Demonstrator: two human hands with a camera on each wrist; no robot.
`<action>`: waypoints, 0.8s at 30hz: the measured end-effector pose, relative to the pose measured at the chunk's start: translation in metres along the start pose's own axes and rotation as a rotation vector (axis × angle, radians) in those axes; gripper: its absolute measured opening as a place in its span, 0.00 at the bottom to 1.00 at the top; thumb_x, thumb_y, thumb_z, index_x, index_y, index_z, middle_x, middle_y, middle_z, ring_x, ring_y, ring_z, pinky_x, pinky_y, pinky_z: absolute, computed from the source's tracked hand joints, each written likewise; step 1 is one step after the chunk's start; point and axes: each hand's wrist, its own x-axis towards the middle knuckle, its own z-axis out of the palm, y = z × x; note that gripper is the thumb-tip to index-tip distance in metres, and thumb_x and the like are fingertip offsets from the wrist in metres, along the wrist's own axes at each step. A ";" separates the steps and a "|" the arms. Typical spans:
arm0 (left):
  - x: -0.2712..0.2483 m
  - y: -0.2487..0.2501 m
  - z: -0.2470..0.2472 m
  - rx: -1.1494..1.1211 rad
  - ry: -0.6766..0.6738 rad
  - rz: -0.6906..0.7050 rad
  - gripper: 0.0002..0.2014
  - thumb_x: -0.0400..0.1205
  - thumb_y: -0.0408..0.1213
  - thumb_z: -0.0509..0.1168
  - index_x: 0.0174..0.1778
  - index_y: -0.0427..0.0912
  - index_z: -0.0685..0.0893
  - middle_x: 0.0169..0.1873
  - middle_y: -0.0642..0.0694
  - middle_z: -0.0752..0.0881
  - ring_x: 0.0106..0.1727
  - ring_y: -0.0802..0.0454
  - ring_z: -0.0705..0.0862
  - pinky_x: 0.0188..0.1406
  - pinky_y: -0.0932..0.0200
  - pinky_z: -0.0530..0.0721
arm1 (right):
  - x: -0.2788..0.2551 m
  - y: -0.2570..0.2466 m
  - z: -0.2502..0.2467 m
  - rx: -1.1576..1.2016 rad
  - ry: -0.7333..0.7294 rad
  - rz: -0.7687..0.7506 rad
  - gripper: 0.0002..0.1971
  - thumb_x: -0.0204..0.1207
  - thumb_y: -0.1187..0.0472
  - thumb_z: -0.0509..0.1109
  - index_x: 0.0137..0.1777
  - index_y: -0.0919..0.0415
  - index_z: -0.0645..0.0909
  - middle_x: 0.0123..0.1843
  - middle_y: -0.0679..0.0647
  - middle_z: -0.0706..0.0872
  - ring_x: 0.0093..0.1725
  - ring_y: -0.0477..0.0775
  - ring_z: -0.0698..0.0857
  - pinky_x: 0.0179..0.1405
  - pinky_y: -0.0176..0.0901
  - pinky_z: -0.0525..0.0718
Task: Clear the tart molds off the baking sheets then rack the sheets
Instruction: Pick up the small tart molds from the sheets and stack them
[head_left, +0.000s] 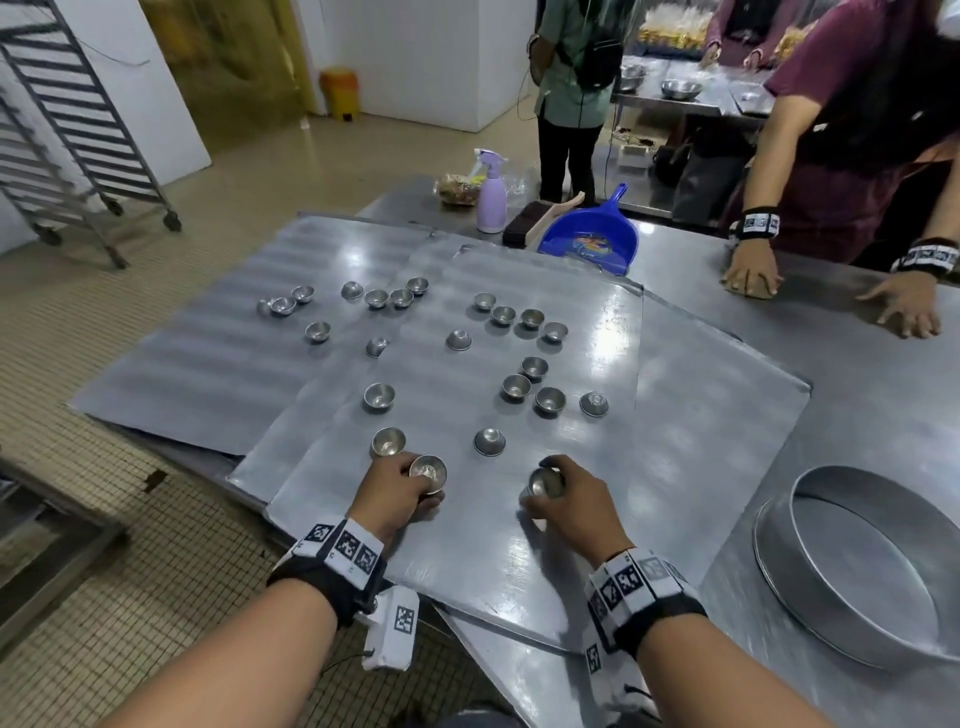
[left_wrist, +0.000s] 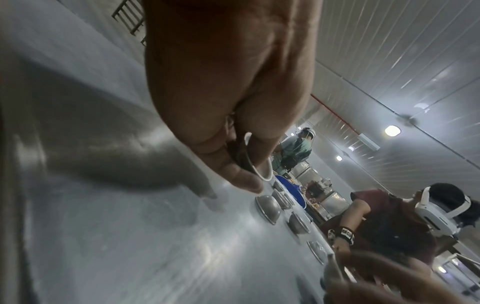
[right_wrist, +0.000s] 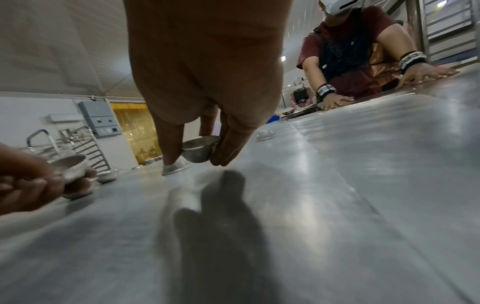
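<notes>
Several small round metal tart molds (head_left: 517, 387) lie scattered over overlapping flat baking sheets (head_left: 519, 551) on a steel table. My left hand (head_left: 400, 486) grips one tart mold (head_left: 428, 472) near the front of the top sheet; the left wrist view shows its rim (left_wrist: 253, 158) pinched between my fingers. My right hand (head_left: 563, 499) pinches another tart mold (head_left: 545, 483), held just above the sheet in the right wrist view (right_wrist: 200, 151). More molds sit upright or upturned beyond both hands.
A wide round cake pan (head_left: 857, 571) stands at the right on the table. A blue dustpan (head_left: 589, 234), a brush and a lilac spray bottle (head_left: 492, 195) sit at the far edge. Another person's hands (head_left: 750, 275) rest on the table's far right. A wheeled rack (head_left: 67, 135) stands far left.
</notes>
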 end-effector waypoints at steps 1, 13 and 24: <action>-0.002 -0.001 0.001 -0.004 0.003 0.004 0.10 0.82 0.18 0.63 0.49 0.36 0.86 0.40 0.35 0.88 0.34 0.46 0.91 0.47 0.43 0.91 | -0.001 -0.008 0.001 0.029 -0.007 -0.034 0.25 0.68 0.54 0.83 0.65 0.51 0.82 0.51 0.45 0.86 0.52 0.46 0.85 0.43 0.23 0.74; -0.025 0.010 -0.011 -0.289 -0.197 -0.023 0.11 0.82 0.21 0.63 0.50 0.31 0.91 0.46 0.32 0.91 0.47 0.46 0.90 0.49 0.54 0.90 | -0.005 -0.078 0.044 -0.012 -0.182 -0.310 0.31 0.70 0.46 0.79 0.73 0.47 0.76 0.63 0.46 0.87 0.58 0.48 0.85 0.54 0.39 0.80; -0.024 0.009 -0.029 -0.280 -0.135 -0.034 0.08 0.81 0.21 0.62 0.52 0.24 0.85 0.38 0.34 0.85 0.35 0.49 0.86 0.37 0.57 0.90 | -0.003 -0.093 0.068 -0.046 -0.221 -0.332 0.36 0.67 0.41 0.80 0.75 0.47 0.75 0.64 0.48 0.88 0.60 0.50 0.86 0.60 0.51 0.84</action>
